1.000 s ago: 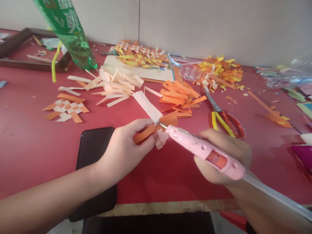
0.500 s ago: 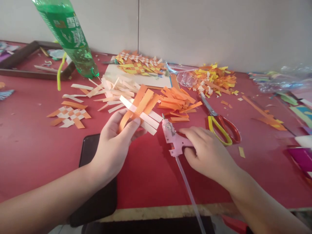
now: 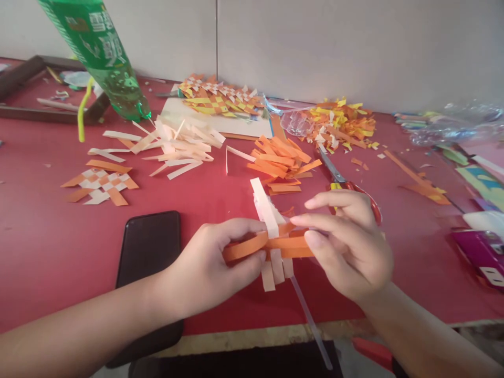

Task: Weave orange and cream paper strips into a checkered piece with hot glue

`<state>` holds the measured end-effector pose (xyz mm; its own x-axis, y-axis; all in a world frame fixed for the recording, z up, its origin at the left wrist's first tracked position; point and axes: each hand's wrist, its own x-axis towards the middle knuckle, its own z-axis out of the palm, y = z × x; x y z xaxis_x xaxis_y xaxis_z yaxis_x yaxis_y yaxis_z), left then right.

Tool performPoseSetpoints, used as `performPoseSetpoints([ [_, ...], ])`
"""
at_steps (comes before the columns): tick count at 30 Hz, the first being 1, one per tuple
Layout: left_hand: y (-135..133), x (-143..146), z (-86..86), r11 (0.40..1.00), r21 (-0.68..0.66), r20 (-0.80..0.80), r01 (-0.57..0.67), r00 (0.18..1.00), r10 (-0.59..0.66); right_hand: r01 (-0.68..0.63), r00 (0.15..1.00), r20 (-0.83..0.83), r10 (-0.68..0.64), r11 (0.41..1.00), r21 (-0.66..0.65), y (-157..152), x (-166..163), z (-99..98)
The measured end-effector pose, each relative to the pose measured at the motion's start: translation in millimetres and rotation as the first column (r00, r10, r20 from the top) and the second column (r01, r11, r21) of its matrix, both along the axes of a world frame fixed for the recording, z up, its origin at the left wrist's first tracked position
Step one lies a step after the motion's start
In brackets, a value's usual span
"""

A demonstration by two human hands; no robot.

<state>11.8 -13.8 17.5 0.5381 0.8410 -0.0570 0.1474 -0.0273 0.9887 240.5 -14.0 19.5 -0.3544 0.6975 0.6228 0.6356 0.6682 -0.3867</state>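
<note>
While supporting the orange-and-white paper weave (image 3: 281, 244), pinched it with the left hand (image 3: 207, 257) and touched its opposite ends with the right hand (image 3: 352, 249); could not tell whether gripping. Above the red tabletop (image 3: 212, 191), risked skewing it through uneven pulling.

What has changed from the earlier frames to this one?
The right hand has let go of the pink glue gun, whose clear stick shows below the woven paper piece, and moved to that piece's orange strips. The left hand brought the piece rightward and nearer the person, keeping hold of it. Phone, scissors and bottle stayed put.
</note>
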Motion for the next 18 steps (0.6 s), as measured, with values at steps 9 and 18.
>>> performPoseSetpoints([
  [9, 0.6, 1.8, 5.6, 0.956, -0.085, 0.093, 0.282, 0.957, -0.274, -0.055, 0.998, 0.019, 0.059, 0.984, -0.167, -2.0, -8.3, 4.8],
  [18, 1.7, 1.3, 2.0, 0.946, -0.023, 0.052, 0.323, 0.946, -0.321, -0.169, 0.985, -0.078, 0.154, 0.952, -0.254, -1.0, -3.5, 6.2],
])
